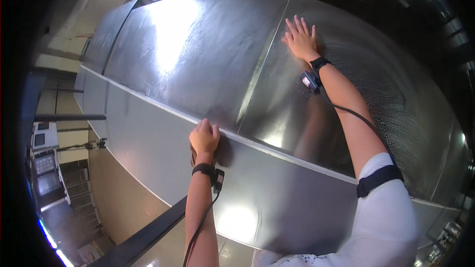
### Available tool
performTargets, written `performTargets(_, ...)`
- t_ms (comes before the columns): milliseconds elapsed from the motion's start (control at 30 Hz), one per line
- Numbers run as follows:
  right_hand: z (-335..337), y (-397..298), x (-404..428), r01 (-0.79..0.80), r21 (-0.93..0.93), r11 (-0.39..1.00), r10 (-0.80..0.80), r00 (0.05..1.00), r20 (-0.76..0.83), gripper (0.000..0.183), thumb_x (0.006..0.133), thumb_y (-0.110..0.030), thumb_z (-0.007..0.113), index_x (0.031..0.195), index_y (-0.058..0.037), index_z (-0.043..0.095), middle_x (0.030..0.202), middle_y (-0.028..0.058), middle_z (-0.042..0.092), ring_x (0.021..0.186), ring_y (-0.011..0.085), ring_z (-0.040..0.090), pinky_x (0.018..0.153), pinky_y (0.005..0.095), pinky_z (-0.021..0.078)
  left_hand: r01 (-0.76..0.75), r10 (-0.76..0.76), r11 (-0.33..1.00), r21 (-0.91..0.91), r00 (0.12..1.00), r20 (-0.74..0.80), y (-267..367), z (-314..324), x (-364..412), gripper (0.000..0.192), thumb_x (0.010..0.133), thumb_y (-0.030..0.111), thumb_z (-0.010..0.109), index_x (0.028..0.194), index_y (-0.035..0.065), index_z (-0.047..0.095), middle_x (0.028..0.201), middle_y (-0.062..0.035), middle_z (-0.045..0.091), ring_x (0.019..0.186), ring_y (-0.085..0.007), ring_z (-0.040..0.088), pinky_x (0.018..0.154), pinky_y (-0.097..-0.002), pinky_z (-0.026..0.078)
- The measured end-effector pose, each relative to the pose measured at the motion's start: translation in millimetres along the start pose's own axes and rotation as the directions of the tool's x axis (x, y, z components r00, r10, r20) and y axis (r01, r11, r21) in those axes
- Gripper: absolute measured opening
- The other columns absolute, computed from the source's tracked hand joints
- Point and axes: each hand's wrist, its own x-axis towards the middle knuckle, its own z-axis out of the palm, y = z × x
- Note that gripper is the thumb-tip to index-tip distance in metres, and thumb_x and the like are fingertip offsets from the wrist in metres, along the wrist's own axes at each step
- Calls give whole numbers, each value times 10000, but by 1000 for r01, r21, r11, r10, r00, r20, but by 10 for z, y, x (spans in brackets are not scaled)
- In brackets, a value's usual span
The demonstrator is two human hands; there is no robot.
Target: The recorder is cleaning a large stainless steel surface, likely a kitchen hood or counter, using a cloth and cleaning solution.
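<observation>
My right hand (302,42) is spread palm down on a shiny stainless steel panel (282,107), its fingers apart near the seam with the neighbouring panel. Curved wet streaks (386,92) cover the steel to the right of that forearm. My left hand (204,137) is bent with curled fingers at the pale raised edge (278,152) between the steel top and a grey metal panel (148,129). Its palm side is hidden, so whether it grips the edge or holds something cannot be seen. Each wrist carries a black strap with a small cabled device.
A second steel panel (215,44) with a bright light reflection adjoins on the left. A dark bar (148,230) runs diagonally at lower left, beside the floor (115,178). White equipment (46,137) stands at far left. Black cables trail along both forearms.
</observation>
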Motion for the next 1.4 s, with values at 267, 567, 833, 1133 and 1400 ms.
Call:
performTargets(267,48,1013,339,-218,-189,957,217,976,-31,479,917,-368,288,1366,-199,293,1438,65,244,1335,273,191,1041,588,112,-25,25,1000,2,1000,-6,-19,48,-21,190,721,181,550,625,65,434,595,-98,510,547,-329,515,500,-411,408)
performTargets(567,-1009,3152,-1140,-598,-381,706,635,772,-34,528,915,-445,240,1389,-211,247,1458,19,207,1344,251,170,1030,593,117,14,-14,1000,-5,1000,12,-53,-4,12,201,741,185,554,668,35,442,629,-148,495,588,-373,495,517,-426,388)
performTargets(833,-1340,3310,-1847,-735,-400,548,758,638,-135,563,907,-454,249,1390,-164,244,1463,76,179,1345,281,148,1008,604,134,-43,43,999,7,997,-57,-28,90,6,200,718,174,545,614,62,417,587,-102,492,538,-334,500,478,-409,386)
performTargets(1133,-711,1105,-1148,-168,-141,976,158,984,-78,480,858,-283,414,1300,-102,375,1376,136,309,1284,301,267,986,598,166,-23,23,1000,6,997,-72,-72,40,30,215,721,192,553,604,65,426,574,-101,498,527,-325,499,474,-402,387)
performTargets(1400,-481,-1412,-1037,245,304,920,-268,963,35,611,826,-326,488,1346,-58,311,1419,123,255,1330,259,183,1043,525,122,1,-1,1000,-3,999,-42,-117,-25,-20,235,736,216,576,626,48,455,590,-124,528,569,-351,524,512,-413,414)
